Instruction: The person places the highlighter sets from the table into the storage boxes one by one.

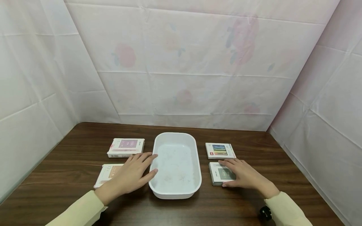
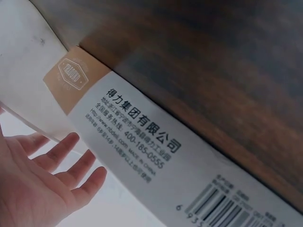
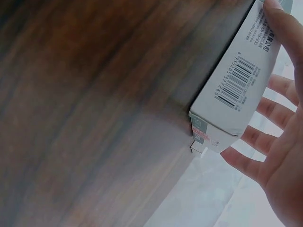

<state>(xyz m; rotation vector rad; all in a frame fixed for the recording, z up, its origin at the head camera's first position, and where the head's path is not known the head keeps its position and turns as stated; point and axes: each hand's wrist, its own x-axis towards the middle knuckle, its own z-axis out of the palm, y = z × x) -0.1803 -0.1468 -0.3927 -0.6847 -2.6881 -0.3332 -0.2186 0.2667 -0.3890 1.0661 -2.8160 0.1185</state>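
Observation:
My left hand (image 1: 134, 172) reaches over the orange-panelled box (image 1: 113, 171), its spread fingertips at the left rim of the white tray (image 1: 169, 196). That box lies flat, partly hidden by the hand and wrist; its printed side (image 2: 137, 127) shows large in the left wrist view. To the right of the tray, my right hand (image 1: 244, 173) holds a flat white box with a green panel (image 1: 226, 173), thumb on the near side and fingers over the far edge. A barcode side of this green-panelled box (image 3: 236, 85) faces the right wrist camera.
Behind the left hand lies a white box with a purple panel (image 1: 127, 147). At the back right is a flat box picturing coloured sticks (image 1: 220, 150). The dark wooden table (image 1: 240, 207) meets white patterned cloth (image 1: 181, 94) at the back and sides.

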